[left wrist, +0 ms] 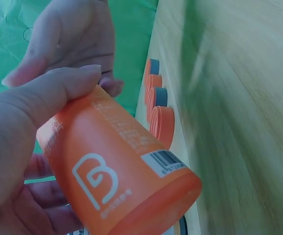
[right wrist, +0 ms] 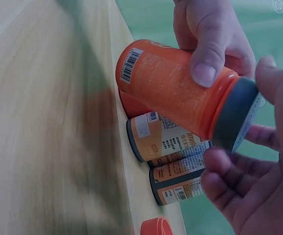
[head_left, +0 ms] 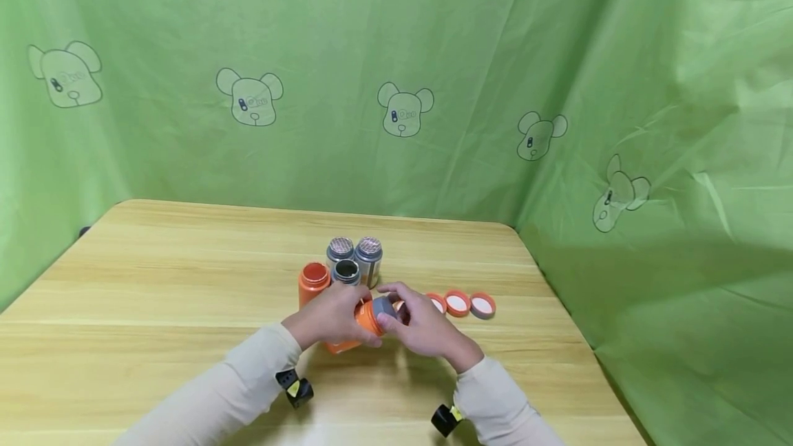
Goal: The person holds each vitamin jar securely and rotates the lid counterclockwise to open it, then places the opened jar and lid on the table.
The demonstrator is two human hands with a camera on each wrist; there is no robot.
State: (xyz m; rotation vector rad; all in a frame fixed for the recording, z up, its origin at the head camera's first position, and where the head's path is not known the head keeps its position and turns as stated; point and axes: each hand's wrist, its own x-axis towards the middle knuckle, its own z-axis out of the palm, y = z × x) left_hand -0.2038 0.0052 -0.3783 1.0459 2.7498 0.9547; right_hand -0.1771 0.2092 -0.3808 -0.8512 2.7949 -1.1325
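Observation:
My left hand (head_left: 337, 312) grips an orange bottle (left wrist: 117, 161) round its body, thumb on the side facing me. The bottle is tilted over, with its mouth end toward my right hand (head_left: 421, 322). On that end sits a dark grey cap (right wrist: 235, 115), which the fingers and thumb of my right hand pinch at the rim. Just behind my left hand stand an uncapped orange bottle (head_left: 314, 277), an uncapped grey bottle (head_left: 345, 271) and two grey bottles with silvery tops (head_left: 341, 248). My left hand partly hides the front ones.
To the right of my right hand, several loose caps lie on the wooden table (head_left: 186, 274), among them an orange cap (head_left: 457, 303) and a greyish one (head_left: 482, 305) with white insides. A green curtain (head_left: 334, 33) hangs behind the table and along its right side.

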